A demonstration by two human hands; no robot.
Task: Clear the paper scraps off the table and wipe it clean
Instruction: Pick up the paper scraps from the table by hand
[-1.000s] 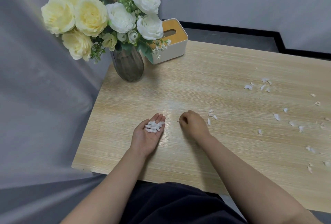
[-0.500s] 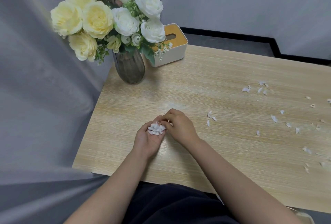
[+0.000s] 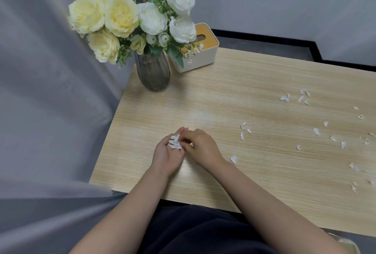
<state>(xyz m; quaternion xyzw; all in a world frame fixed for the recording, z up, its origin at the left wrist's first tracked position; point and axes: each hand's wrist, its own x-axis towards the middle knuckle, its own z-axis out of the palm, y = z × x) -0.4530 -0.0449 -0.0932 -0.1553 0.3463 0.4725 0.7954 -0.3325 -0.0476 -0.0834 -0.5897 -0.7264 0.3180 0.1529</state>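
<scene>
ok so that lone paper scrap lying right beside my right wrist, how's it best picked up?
Probably pinch the scrap from straight above with the right hand, thumb and forefinger closing across its narrow width. It lies flat and thin on the table, so there is no edge to get under from the side.

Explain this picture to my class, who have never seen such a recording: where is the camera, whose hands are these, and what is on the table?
There is no machine here. A person wears a camera on the head, so the single picture looks forward and down at their own two hands. The left hand lies palm up with fingers relaxed, carrying a small pile of paper scraps. The right hand reaches over to that pile, fingers curled; whether it pinches a scrap cannot be told. On the wooden table more loose scraps lie scattered toward the right side. At the far left corner stands a vase of flowers, with a tissue box beside it. No cloth for wiping is in view.
</scene>
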